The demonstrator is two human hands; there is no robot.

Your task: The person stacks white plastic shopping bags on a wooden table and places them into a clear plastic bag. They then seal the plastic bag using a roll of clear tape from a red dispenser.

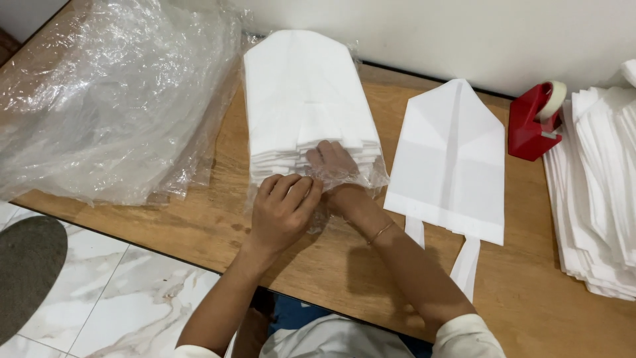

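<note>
Landmark: the stack of folded white bags (pixel 308 106) sitting at the back-centre of the wooden tabletop (pixel 218 219), partly inside a clear plastic sleeve (pixel 344 174).

Far left of the stack, a big heap of crumpled clear plastic wrap (pixel 106 93) is lying on the tabletop, spilling toward its front edge. Below-left of the stack, off the tabletop, marble floor tiles (pixel 126 292) and a grey mat (pixel 26 272) are showing.

At the stack's near edge, the left hand (pixel 283 211) is curling over the plastic sleeve, fingers (pixel 295 189) bent and pressed together, pinching the film at the sleeve's open end. Just right of it, the right hand (pixel 334 166) is lying on the near end of the stack, under or against the film, fingers pointing toward the stack; cannot tell if they are gripping bags or only pushing. A thin bracelet (pixel 379 233) is sitting on that wrist.

Right of the stack, a single white bag (pixel 450 159) is lying flat, folded to a point at the far end, two handle strips (pixel 464 262) trailing toward the person.

Further right, a red tape dispenser (pixel 530 126) is standing near the wall. Far right of the stack, another pile of white bags (pixel 596 192) is fanning along the tabletop edge.
</note>
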